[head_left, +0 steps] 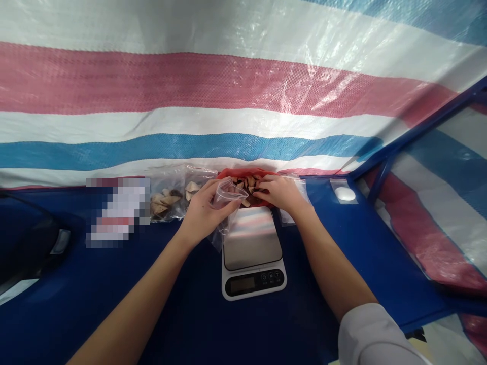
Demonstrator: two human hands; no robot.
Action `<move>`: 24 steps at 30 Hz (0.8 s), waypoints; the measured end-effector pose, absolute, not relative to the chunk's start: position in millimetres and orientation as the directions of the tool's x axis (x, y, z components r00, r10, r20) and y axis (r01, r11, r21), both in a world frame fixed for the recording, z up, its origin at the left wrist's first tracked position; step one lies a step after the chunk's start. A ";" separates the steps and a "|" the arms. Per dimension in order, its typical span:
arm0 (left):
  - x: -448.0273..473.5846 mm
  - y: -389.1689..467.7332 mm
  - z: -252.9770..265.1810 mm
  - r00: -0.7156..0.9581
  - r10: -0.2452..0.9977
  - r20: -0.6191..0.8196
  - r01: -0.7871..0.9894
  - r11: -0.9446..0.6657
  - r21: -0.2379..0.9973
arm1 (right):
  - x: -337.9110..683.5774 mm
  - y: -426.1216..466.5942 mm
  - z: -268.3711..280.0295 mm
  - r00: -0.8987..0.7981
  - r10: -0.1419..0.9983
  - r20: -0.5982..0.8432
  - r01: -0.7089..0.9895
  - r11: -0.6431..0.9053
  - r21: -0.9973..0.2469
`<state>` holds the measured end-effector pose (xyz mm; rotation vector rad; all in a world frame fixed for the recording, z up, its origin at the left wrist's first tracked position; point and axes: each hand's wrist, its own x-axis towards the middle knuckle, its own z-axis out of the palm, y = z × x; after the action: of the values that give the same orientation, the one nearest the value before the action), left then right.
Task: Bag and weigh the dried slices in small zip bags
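Observation:
My left hand (203,208) is closed around a clear plastic bag (231,190), its mouth held wide and tilted toward the right. Below the fingers, the bag's lower part hangs beside a kitchen scale (253,243) with a steel plate and a dark display. My right hand (283,192) reaches into a red bag (239,173) behind the scale, its fingers bent onto dried brown slices (249,183). Some fingertips are partly hidden among the slices. Nothing lies on the scale's plate.
Clear bags of dried pale pieces (165,203) lie left of my left hand. Another clear bag (289,218) lies under my right wrist. Farther right is a small bag with a white round item (344,193). A dark object (30,238) stands left; striped sheeting (190,81) borders the blue table (182,314).

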<state>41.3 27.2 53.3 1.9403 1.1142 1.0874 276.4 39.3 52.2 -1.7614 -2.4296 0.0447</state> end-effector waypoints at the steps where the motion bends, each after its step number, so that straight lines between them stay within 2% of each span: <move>1: 41.2 27.3 52.5 0.294 0.896 0.334 0.358 -0.427 0.831 | 276.2 39.8 50.7 -0.303 0.947 0.103 0.944 0.314 -0.105; 17: 41.3 27.9 51.9 0.292 0.896 0.335 0.347 -0.426 0.836 | 285.5 40.4 53.2 -0.398 0.916 0.051 0.884 0.397 -0.247; 24: 42.0 27.5 51.2 0.300 0.891 0.339 0.355 -0.435 0.827 | 291.1 42.7 51.2 -0.453 0.890 0.050 0.861 0.451 -0.233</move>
<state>42.0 27.5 51.2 1.9383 1.1072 1.0874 291.1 42.7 51.2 -1.5423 -2.5319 0.2595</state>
